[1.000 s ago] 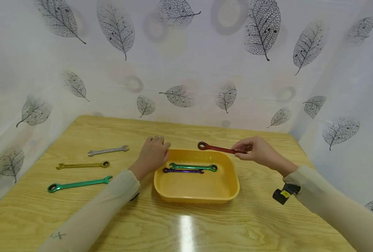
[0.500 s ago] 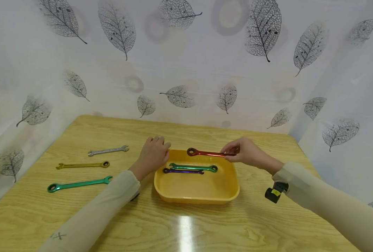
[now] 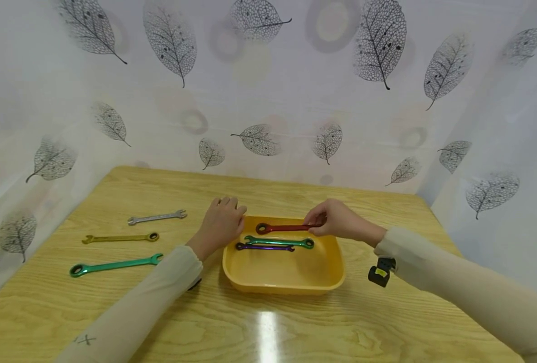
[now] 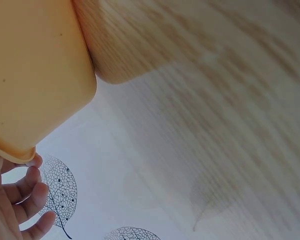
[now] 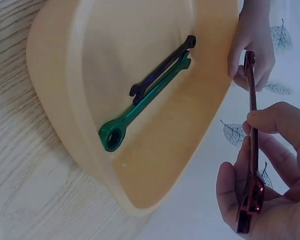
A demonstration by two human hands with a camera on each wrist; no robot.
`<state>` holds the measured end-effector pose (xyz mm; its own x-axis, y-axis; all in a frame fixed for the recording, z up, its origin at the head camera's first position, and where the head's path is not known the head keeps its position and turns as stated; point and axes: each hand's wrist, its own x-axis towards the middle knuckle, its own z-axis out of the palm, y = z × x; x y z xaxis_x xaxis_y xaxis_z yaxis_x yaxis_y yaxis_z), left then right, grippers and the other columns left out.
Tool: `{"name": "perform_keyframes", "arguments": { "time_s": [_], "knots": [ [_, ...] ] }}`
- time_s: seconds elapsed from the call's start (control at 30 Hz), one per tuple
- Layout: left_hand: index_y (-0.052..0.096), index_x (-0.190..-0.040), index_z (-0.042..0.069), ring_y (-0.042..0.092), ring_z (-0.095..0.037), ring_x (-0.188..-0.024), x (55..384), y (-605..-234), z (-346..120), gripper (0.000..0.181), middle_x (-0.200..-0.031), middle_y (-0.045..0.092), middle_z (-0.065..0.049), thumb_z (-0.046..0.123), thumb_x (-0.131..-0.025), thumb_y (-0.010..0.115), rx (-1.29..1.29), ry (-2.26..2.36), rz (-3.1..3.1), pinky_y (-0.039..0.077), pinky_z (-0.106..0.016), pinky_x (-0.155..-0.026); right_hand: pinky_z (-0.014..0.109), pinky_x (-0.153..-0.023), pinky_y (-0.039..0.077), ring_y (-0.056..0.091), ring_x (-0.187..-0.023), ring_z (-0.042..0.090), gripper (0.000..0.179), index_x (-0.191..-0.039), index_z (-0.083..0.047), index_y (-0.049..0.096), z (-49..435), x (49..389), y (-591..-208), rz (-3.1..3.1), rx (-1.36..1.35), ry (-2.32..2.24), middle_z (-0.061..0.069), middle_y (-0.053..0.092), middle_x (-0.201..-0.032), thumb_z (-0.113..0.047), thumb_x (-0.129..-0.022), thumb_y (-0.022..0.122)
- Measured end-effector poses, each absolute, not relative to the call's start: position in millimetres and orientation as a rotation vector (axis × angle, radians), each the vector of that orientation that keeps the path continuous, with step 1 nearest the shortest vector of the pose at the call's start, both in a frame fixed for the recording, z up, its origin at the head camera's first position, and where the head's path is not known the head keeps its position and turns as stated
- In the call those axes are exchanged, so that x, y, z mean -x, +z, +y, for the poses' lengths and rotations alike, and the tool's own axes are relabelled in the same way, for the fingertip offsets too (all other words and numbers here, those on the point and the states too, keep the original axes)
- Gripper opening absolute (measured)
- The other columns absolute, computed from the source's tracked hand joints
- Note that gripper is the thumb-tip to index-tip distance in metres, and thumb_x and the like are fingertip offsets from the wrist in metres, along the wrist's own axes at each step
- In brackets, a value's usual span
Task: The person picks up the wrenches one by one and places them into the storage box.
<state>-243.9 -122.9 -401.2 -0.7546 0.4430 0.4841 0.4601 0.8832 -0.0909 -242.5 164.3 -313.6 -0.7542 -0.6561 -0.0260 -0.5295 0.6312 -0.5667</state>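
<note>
My right hand (image 3: 334,218) pinches a red ratchet wrench (image 3: 283,228) by one end, its ring end pointing left over the far side of the yellow plastic basin (image 3: 284,289). In the right wrist view the red wrench (image 5: 253,125) lies between thumb and fingers, above the rim. My left hand (image 3: 221,220) grips the basin's far left corner; the left wrist view shows curled fingertips (image 4: 37,192) at the rim. Inside the basin a green wrench (image 3: 277,241) and a smaller purple wrench (image 3: 266,247) lie side by side.
Left of the basin, three wrenches lie on the wooden table (image 3: 196,322): a silver one (image 3: 157,217), a gold one (image 3: 121,238) and a larger green one (image 3: 114,264). A leaf-patterned curtain (image 3: 277,91) hangs behind the table.
My right hand has carried the red wrench leftward and lower, from beyond the basin's right corner to over its far side. The left hand stays at its corner.
</note>
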Motion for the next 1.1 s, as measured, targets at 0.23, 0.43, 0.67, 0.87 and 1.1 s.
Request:
{"name": "perform_keyframes", "arguments": {
  "time_s": [0.23, 0.43, 0.67, 0.87, 1.1],
  "knots": [
    [0.065, -0.089, 0.011, 0.056, -0.025, -0.080, 244, -400, -122, 0.009, -0.083, 0.059, -0.008, 0.018, -0.085, 0.060, 0.653, -0.040, -2.561, 0.046, -0.042, -0.078, 0.020, -0.062, 0.051, 0.059, -0.065, 0.005, 0.011, -0.089, -0.003, 0.074, 152, 246, -315, 2.618, 1.031, -0.718, 0.006, 0.071, -0.080, -0.003, -0.079, 0.069],
    [0.064, -0.088, 0.011, 0.057, -0.025, -0.080, 244, -399, -122, 0.009, -0.083, 0.059, -0.009, 0.018, -0.086, 0.060, 0.657, -0.043, -2.563, 0.046, -0.043, -0.079, 0.021, -0.065, 0.052, 0.062, -0.067, 0.007, 0.011, -0.090, -0.002, 0.074, 142, 246, -315, 2.606, 1.066, -0.684, 0.008, 0.072, -0.082, -0.003, -0.079, 0.069],
    [0.064, -0.087, 0.010, 0.057, -0.026, -0.080, 243, -398, -123, 0.008, -0.083, 0.059, -0.009, 0.018, -0.086, 0.060, 0.668, -0.030, -2.551, 0.046, -0.042, -0.078, 0.022, -0.064, 0.052, 0.060, -0.066, 0.007, 0.012, -0.090, -0.001, 0.073, 131, 245, -317, 2.577, 1.043, -0.657, 0.008, 0.072, -0.081, -0.001, -0.078, 0.069],
    [0.063, -0.086, 0.010, 0.057, -0.026, -0.079, 242, -398, -122, 0.008, -0.082, 0.059, -0.009, 0.017, -0.085, 0.060, 0.672, -0.021, -2.547, 0.046, -0.042, -0.077, 0.021, -0.061, 0.050, 0.056, -0.061, 0.005, 0.011, -0.088, -0.001, 0.073, 123, 246, -322, 2.565, 1.080, -0.621, 0.008, 0.071, -0.078, -0.002, -0.077, 0.070],
    [0.063, -0.086, 0.011, 0.056, -0.025, -0.079, 243, -399, -122, 0.008, -0.082, 0.058, -0.008, 0.017, -0.085, 0.060, 0.667, -0.024, -2.557, 0.046, -0.042, -0.078, 0.018, -0.058, 0.048, 0.057, -0.059, 0.004, 0.008, -0.083, -0.001, 0.074, 117, 247, -327, 2.556, 1.106, -0.594, 0.007, 0.071, -0.074, -0.001, -0.076, 0.070]
  ]
}}
